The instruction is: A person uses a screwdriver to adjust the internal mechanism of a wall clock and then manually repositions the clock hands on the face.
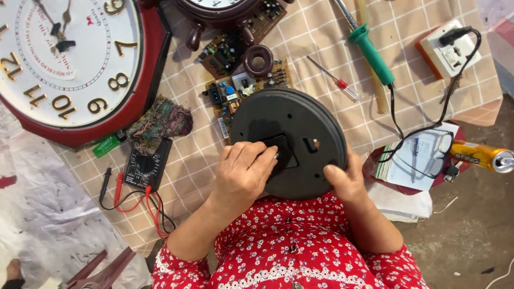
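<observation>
A round black clock back (pixel 300 120) faces up just above my lap at the table's near edge. My left hand (pixel 243 174) lies over its left side, fingers pressing on the square black movement box (pixel 282 151) at its centre. My right hand (pixel 345 179) grips the clock's lower right rim, thumb on top.
A big red-rimmed wall clock (pixel 69 59) with gold numerals lies at far left. Circuit boards (pixel 243 80), a green-handled soldering iron (pixel 372 53), a small screwdriver (pixel 334 77), a black multimeter (pixel 147 166) with leads, a white power socket (pixel 447 48), glasses (pixel 436 152) on papers and a yellow can (pixel 482 156) surround it.
</observation>
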